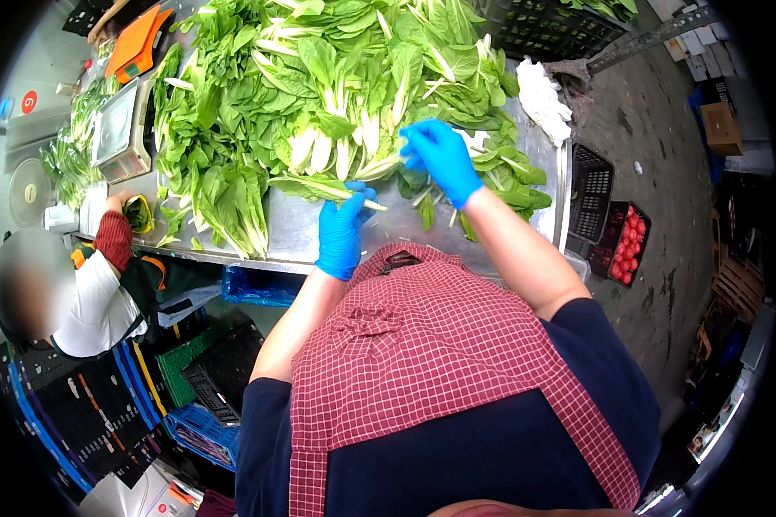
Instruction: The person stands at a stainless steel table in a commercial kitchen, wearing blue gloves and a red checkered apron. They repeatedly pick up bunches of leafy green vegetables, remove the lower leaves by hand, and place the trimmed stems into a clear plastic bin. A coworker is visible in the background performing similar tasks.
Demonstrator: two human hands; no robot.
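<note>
My left hand (342, 231), in a blue glove, is closed on a leafy green stalk (313, 187). Its leaf points left and its pale stem end sticks out to the right of my fingers. My right hand (441, 162), also in a blue glove, is raised over the near edge of the greens with its fingers curled; whether anything is between them is hidden. Beyond both hands a large heap of leafy greens (233, 112) with white stems covers the metal table (297, 228). A bunch with thick white stems (319, 148) lies just past my left hand.
A white cloth (543, 102) lies at the table's right edge. On the floor stand a black crate (591, 191) and a crate of red produce (629, 244). A scale (121, 129) and an orange device (138, 43) are at left, near a co-worker (103, 302). Stacked crates (207, 370) stand below.
</note>
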